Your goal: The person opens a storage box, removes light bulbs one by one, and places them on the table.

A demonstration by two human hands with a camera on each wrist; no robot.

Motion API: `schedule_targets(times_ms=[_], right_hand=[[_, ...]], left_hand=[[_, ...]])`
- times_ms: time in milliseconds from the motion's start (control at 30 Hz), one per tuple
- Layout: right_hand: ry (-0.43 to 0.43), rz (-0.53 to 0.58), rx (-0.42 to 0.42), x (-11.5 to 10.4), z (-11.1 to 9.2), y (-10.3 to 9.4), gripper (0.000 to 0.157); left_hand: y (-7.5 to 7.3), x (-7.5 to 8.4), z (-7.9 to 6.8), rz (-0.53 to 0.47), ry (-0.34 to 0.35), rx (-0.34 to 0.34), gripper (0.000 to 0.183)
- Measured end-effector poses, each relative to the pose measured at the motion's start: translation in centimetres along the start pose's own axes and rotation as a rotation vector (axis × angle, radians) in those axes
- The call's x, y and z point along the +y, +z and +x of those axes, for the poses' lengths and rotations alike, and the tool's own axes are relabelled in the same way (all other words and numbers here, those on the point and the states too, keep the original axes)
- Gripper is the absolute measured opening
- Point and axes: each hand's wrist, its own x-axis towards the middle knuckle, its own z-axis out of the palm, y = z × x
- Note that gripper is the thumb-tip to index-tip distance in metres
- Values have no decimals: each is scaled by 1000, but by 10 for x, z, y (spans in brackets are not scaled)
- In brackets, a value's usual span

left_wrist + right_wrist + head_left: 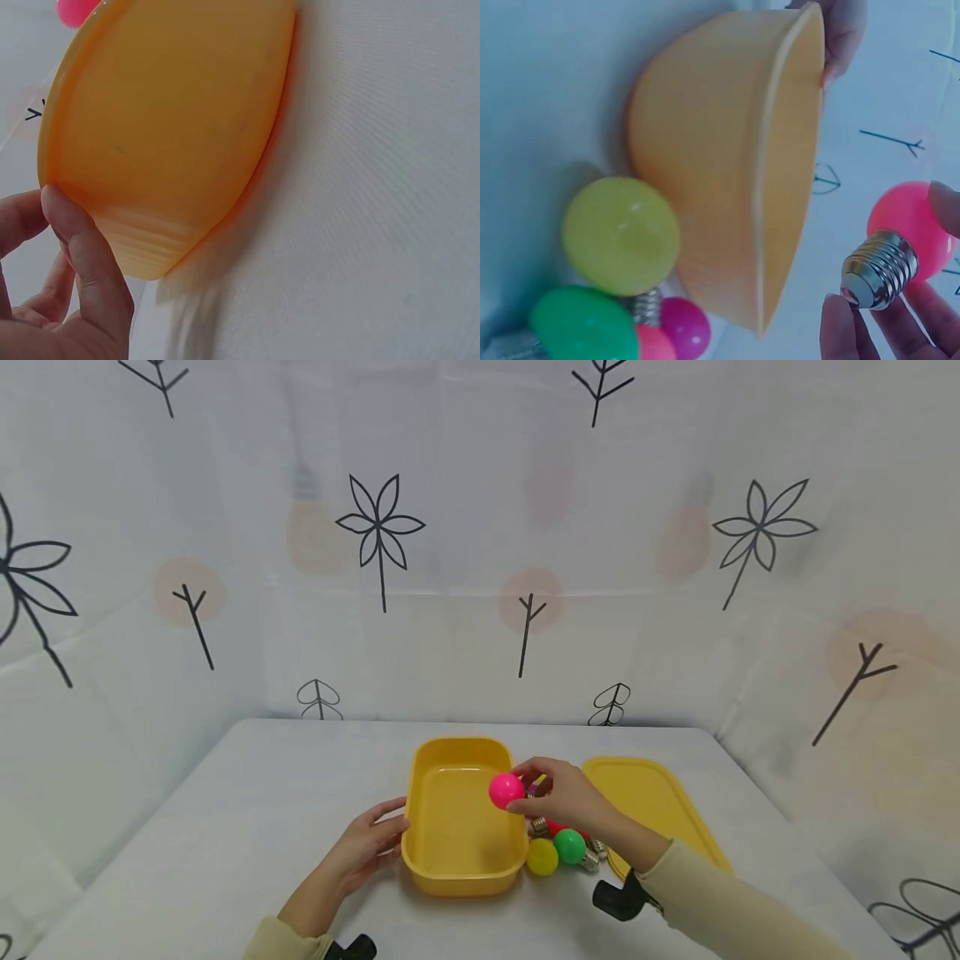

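Observation:
A yellow plastic box (461,883) stands upright on the white table, with nothing visible inside it. At its left rim is my left hand (367,843), holding the edge between thumb and fingers. My right hand (564,795) pinches a pink light bulb (506,791) over the box's right rim. In the right wrist view its silver screw base (879,268) points down and left. Beside the box's right wall lie a yellow bulb (542,857), a green bulb (569,846) and a red bulb (556,828), with a magenta bulb (686,328) among them.
A flat yellow lid (648,789) lies on the table at the right, partly behind my right forearm. The white table (247,810) ends at a pale curtain (465,643) printed with plants. Black wrist cameras (621,900) sit on both wrists.

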Motion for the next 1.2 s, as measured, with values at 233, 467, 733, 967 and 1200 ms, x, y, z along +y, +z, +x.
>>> schedule_targets(times_ms=[233,467,733,967,1200], right_hand=[[-13,-41,24,19,-22,-12,45],[52,-64,39,39,-42,-12,46],[55,-99,38,62,-61,-10,46],[59,-123,33,79,-71,-5,44],[150,-141,60,85,-73,2,49]], left_hand=[[0,0,1,6,-4,19,56],[1,0,0,6,2,13,56],[2,0,-3,2,-2,30,53],[1,0,-1,5,3,21,56],[2,-1,-2,9,4,29,56]])
